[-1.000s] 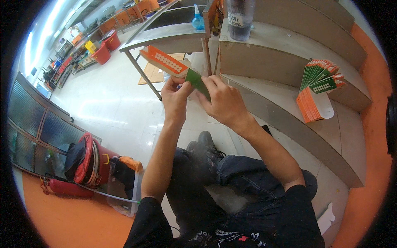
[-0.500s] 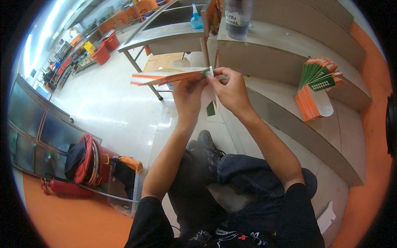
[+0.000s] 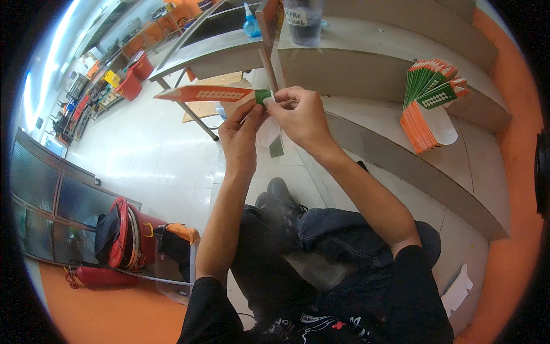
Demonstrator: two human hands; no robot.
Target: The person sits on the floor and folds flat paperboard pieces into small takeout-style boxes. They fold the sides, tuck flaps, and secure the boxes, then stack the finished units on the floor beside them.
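An orange, green and white cardboard food carton is held out in front of me, its orange side with white dots facing me. My left hand pinches it from below by its green end, thumb raised. My right hand is closed at that same end, its fingertips on a white flap. A pale part with a green tip hangs below, between my wrists. On the step to the right stands a nested stack of similar cartons, with green and orange ones fanned out on top.
Curved tiled steps rise at the right, bearing a clear container of liquid. A steel table with a blue spray bottle stands ahead. Lower left are a red bucket and a fire extinguisher. White scrap lies lower right.
The carton has turned from nearly edge-on to show its dotted orange side. Both hands have shifted slightly left in the picture, as has most of the scene, still gripping the carton's green end.
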